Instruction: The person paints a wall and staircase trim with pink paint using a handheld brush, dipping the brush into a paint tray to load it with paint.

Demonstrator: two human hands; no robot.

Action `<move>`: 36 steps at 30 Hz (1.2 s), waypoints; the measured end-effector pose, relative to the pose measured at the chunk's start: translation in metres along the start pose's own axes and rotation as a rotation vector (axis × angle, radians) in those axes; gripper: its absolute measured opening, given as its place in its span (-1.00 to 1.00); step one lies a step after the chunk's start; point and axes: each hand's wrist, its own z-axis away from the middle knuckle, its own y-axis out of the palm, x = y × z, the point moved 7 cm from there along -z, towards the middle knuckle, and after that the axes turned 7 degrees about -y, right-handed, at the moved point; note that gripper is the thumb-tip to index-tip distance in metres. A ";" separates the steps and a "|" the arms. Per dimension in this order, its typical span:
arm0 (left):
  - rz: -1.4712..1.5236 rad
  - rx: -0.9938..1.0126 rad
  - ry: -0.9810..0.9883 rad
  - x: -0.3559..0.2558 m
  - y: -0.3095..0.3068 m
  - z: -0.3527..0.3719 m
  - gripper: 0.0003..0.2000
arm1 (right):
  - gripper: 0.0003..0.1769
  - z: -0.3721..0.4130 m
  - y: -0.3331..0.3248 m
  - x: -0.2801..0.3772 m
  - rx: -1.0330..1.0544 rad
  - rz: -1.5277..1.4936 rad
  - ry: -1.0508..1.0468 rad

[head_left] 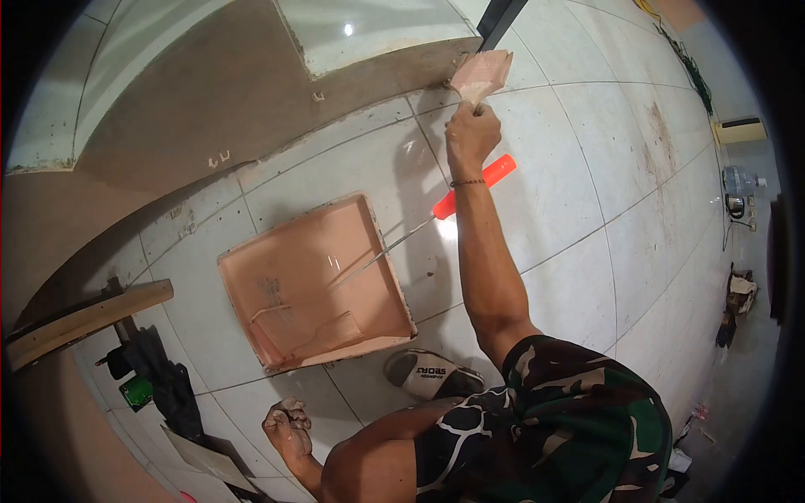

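Observation:
My right hand [473, 134] is closed around the handle of a wide paintbrush [483, 74] coated in pink paint. Its bristles are beside the lower edge of a raised ledge and the foot of a dark post. Below that hand, a paint roller with an orange-red handle [501, 170] lies under my forearm. The roller's thin metal rod runs into a square paint tray [379, 230] lined with pink paint, its far end lying in the paint. Near my knee, my left hand [289, 426] is curled with paint-smeared fingers; nothing shows in it.
White floor tiles [553, 180] surround the tray. A brown-faced ledge [210, 109] with a tiled top curves along the upper left. A wooden strip [92, 323], black items and a green object [137, 391] are at left. A water bottle [741, 182] stands far right. My shoe [428, 375] is beside the tray.

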 end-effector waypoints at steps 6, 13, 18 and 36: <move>0.006 -0.018 -0.007 0.003 -0.004 0.001 -0.57 | -0.71 -0.012 0.008 0.014 0.028 0.062 -0.101; 0.038 -0.007 -0.008 0.012 -0.006 0.000 -0.63 | -0.67 0.030 0.017 0.022 0.202 0.037 -0.208; 0.017 -0.055 -0.047 0.019 -0.013 0.008 -0.63 | -0.64 0.006 0.004 -0.007 0.067 -0.017 -0.038; 0.004 -0.041 -0.037 0.021 -0.019 0.016 -0.59 | -0.69 0.051 0.020 0.028 0.321 -0.021 -0.040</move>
